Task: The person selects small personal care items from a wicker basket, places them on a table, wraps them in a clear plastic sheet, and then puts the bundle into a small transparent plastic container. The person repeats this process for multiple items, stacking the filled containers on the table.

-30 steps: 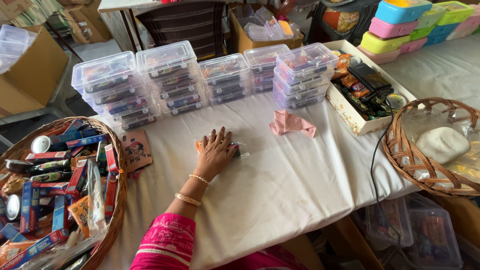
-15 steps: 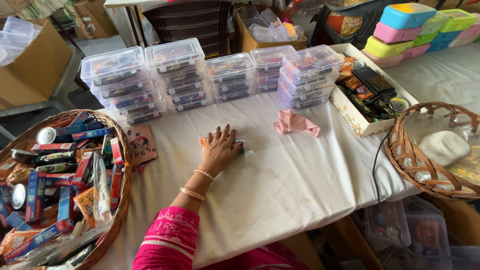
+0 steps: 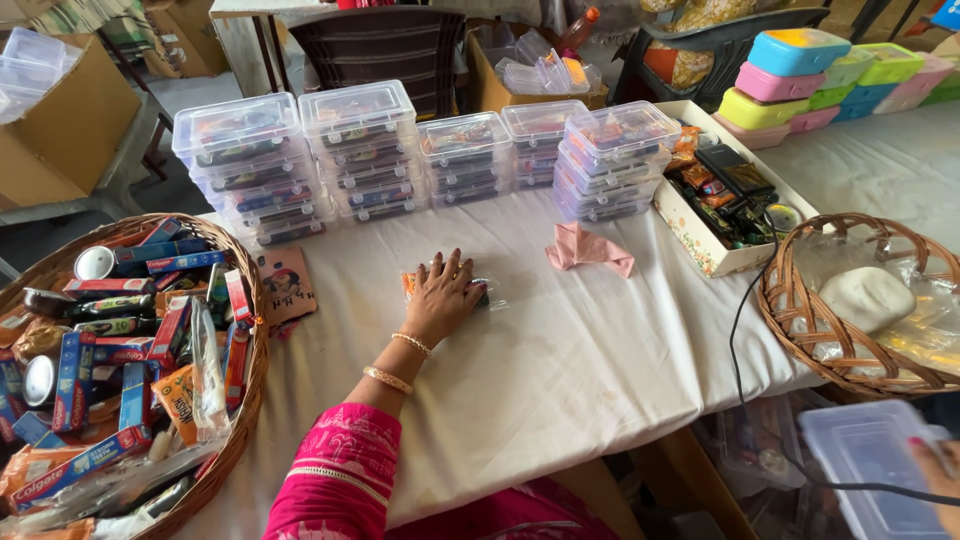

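Fingers (image 3: 448, 272) of left hand (image 3: 440, 300) spread flat atop clear packet (image 3: 487, 293).

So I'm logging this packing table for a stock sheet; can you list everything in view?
Clear lidded boxes: five stacks, filled, along the table's far edge.
Left wicker basket: one, brown, holding blue and red cartons, tubes and sachets.
Right wicker basket: one, brown, holding a white lump in plastic.
White tray: one, with dark packets, right of the stacks.
Pink cloth: one, crumpled, mid-table.
Printed card: one, beside the left basket.
Pastel boxes: several, blue, pink, green, far right.
Black cable: one, over the table's right edge.
Small clear packet: one, under the left hand.
Left hand: flat on the packet, pink sleeve, bangles.
Right hand: bottom right, on an empty clear box.
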